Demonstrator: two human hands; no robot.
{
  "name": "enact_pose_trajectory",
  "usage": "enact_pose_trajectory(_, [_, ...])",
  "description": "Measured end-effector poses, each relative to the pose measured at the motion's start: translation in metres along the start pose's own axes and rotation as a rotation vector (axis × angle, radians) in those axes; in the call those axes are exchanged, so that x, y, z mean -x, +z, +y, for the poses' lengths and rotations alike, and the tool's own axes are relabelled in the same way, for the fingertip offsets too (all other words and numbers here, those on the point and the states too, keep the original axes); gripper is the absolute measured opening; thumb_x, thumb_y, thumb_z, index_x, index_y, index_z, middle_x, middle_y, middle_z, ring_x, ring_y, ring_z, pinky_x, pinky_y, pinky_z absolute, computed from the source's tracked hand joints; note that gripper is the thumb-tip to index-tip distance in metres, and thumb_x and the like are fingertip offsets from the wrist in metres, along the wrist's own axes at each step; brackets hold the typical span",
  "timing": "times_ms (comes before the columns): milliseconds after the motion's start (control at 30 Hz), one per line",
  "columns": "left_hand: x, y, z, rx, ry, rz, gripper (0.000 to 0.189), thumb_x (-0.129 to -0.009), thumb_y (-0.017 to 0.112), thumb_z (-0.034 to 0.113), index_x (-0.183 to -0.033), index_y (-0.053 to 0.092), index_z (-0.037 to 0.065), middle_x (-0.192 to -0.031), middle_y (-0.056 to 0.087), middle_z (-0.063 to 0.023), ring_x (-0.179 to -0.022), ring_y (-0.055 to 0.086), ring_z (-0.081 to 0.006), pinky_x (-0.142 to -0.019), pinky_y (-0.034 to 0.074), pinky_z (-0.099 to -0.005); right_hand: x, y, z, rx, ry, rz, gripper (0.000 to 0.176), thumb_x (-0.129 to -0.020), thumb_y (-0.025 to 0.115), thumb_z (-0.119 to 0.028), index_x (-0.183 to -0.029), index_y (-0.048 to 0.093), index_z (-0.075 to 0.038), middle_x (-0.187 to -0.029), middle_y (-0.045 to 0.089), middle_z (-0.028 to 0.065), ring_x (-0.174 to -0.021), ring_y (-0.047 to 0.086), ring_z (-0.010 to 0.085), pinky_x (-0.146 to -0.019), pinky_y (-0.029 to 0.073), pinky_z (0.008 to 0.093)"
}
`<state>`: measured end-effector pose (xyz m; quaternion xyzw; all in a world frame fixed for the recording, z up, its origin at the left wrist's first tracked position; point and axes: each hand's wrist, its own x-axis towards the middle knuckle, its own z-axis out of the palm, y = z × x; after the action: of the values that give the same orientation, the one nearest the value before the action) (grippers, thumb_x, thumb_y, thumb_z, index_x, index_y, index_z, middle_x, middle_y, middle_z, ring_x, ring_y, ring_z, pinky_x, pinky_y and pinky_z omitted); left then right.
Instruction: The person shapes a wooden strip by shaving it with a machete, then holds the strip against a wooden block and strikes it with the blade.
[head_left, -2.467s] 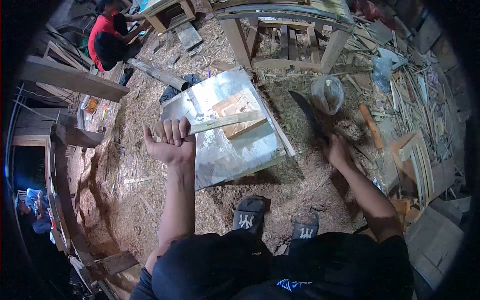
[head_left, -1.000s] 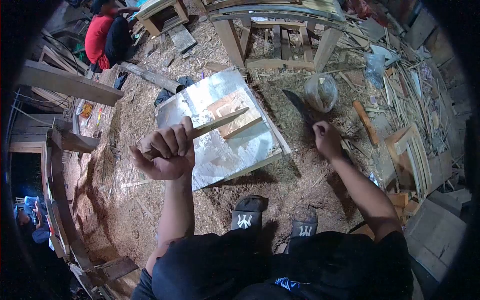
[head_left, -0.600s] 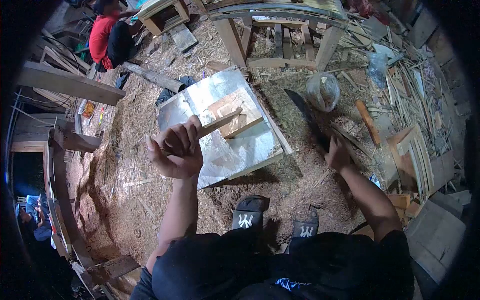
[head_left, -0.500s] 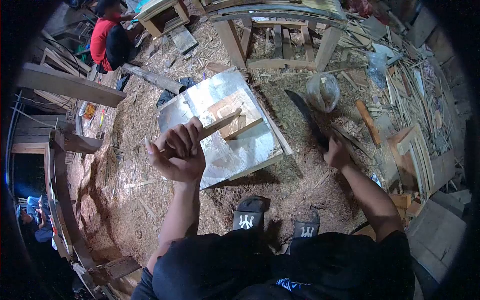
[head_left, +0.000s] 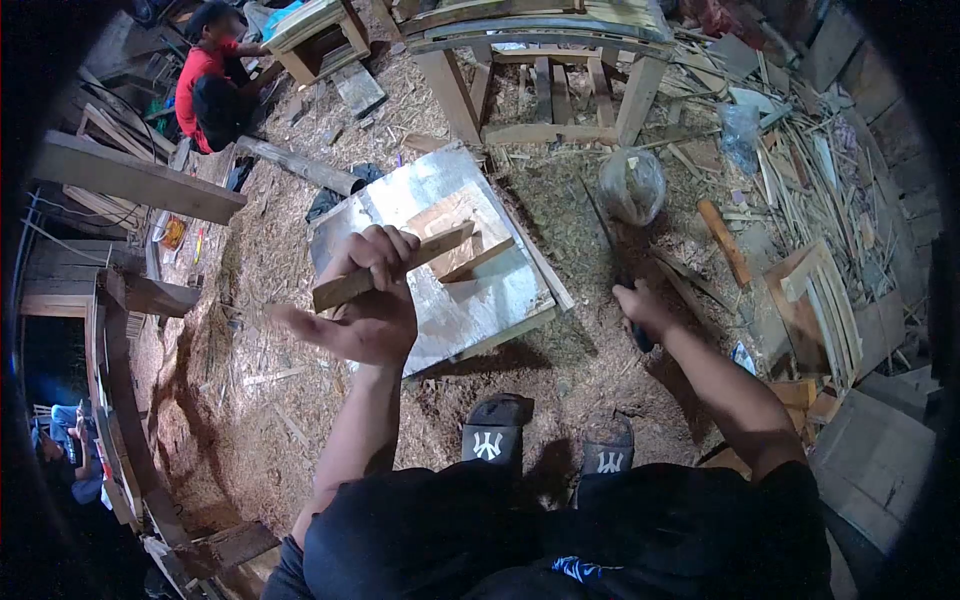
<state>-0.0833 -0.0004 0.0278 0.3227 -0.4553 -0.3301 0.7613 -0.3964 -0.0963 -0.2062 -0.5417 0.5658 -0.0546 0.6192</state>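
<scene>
My left hand (head_left: 372,315) grips a short flat wooden strip (head_left: 440,243), its thumb stretched away to the left. The strip slants up to the right, above a worn pale board (head_left: 500,320) on the ground. On that board lies a flat wooden piece (head_left: 478,262) with a dark edge. My right hand (head_left: 650,312) is closed round the handle of a machete (head_left: 603,228), right of the board. Its blade points up and away, seen nearly edge-on.
Wood shavings cover the ground. A clear plastic bag (head_left: 632,188) and a wooden stick (head_left: 723,243) lie at the right, beside scrap strips (head_left: 800,190). A wooden frame (head_left: 450,95) stands at the back. A person in a red top (head_left: 203,90) sits far left.
The left hand has turned and the strip now shows more of its length below the fingers. The right hand has moved left and slightly down, turning the machete blade edge-on.
</scene>
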Motion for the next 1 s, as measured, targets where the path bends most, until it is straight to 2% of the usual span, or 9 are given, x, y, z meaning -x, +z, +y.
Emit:
enact_pose_trajectory(67, [0.0,-0.002,-0.001,0.014,-0.029,0.008,0.085,-0.084,0.013,0.086,-0.066,0.038,0.006,-0.069,0.034,-0.0044,-0.071,0.034,-0.0217,-0.071,0.029,-0.0366,-0.023,0.012,0.015,-0.016,-0.05,0.327,0.054,-0.091,0.055,-0.052,-0.075,0.063,-0.001,-0.069,0.064,0.0128,-0.056,0.063,0.0274,-0.057,0.05,0.0425])
enact_pose_trajectory(100, [0.001,-0.003,-0.001,0.037,-0.014,0.008,0.084,-0.087,0.014,0.081,-0.063,0.038,0.005,-0.067,0.036,-0.0061,-0.07,0.036,-0.0228,-0.071,0.031,-0.0373,-0.016,0.013,0.005,-0.018,-0.053,0.327,0.054,-0.091,0.055,-0.052,-0.075,0.063,-0.001,-0.069,0.064,0.0128,-0.056,0.063,0.0274,-0.057,0.05,0.0425])
enact_pose_trajectory(167, [0.003,-0.004,-0.002,0.023,0.04,-0.027,0.082,-0.092,0.016,0.075,-0.06,0.039,0.002,-0.065,0.039,-0.0082,-0.067,0.038,-0.0243,-0.07,0.034,-0.0382,0.019,0.012,-0.038,-0.379,0.021,0.159,0.055,-0.093,0.053,-0.058,-0.069,0.053,-0.009,-0.056,0.051,0.0002,-0.039,0.047,0.0139,-0.042,0.04,0.0329])
enact_pose_trajectory(267, [0.004,-0.005,-0.008,-0.048,0.172,-0.131,0.087,-0.092,0.019,0.074,-0.05,0.041,0.001,-0.055,0.043,-0.0104,-0.052,0.04,-0.0241,-0.056,0.036,-0.0369,0.047,0.012,-0.075,-0.444,-0.182,0.094,0.056,-0.094,0.051,-0.061,-0.071,0.049,-0.01,-0.054,0.045,-0.0019,-0.038,0.043,0.01,-0.038,0.037,0.0275])
enact_pose_trajectory(433, [0.002,-0.004,-0.009,-0.1,0.196,-0.17,0.091,-0.088,0.024,0.081,-0.046,0.04,0.002,-0.046,0.041,-0.0086,-0.037,0.035,-0.0204,-0.043,0.031,-0.0322,0.078,0.02,-0.108,-0.46,-0.227,0.017,0.057,-0.095,0.049,-0.061,-0.072,0.049,-0.009,-0.055,0.046,-0.0021,-0.039,0.042,0.0078,-0.038,0.035,0.0251])
enact_pose_trajectory(567, [0.001,-0.008,-0.022,0.087,0.24,-0.076,0.093,-0.084,0.027,0.085,-0.045,0.039,0.002,-0.045,0.038,-0.0078,-0.036,0.032,-0.0202,-0.042,0.03,-0.032,0.09,0.038,-0.111,-0.379,-0.331,0.017,0.058,-0.097,0.044,-0.061,-0.073,0.05,-0.009,-0.055,0.046,-0.0018,-0.04,0.043,0.008,-0.039,0.037,0.0264])
enact_pose_trajectory(733, [0.002,-0.009,-0.023,0.077,0.241,-0.186,0.095,-0.079,0.027,0.091,-0.046,0.038,0.002,-0.045,0.036,-0.0062,-0.038,0.03,-0.0187,-0.043,0.025,-0.0312,0.104,0.062,-0.112,-0.187,-0.502,0.036,0.059,-0.1,0.039,-0.058,-0.075,0.053,-0.007,-0.057,0.048,-0.0003,-0.049,0.047,0.0104,-0.046,0.039,0.0321])
enact_pose_trajectory(867, [-0.006,-0.002,-0.024,0.109,0.269,-0.213,0.097,-0.073,0.027,0.095,-0.046,0.038,0.002,-0.045,0.036,-0.006,-0.039,0.031,-0.0187,-0.045,0.026,-0.032,0.114,0.067,-0.125,-0.098,-0.577,0.05,0.052,-0.101,0.046,-0.049,-0.083,0.059,-0.001,-0.064,0.054,0.0035,-0.06,0.054,0.0157,-0.057,0.043,0.0353])
enact_pose_trajectory(1000, [-0.006,0.003,-0.015,0.042,0.164,-0.107,0.1,-0.076,0.015,0.094,-0.048,0.039,0.001,-0.047,0.038,-0.0083,-0.042,0.034,-0.0202,-0.048,0.028,-0.0329,0.115,0.069,-0.132,-0.059,-0.61,0.081,0.05,-0.101,0.048,-0.046,-0.086,0.06,0.0,-0.063,0.053,0.004,-0.061,0.053,0.0163,-0.058,0.043,0.0357])
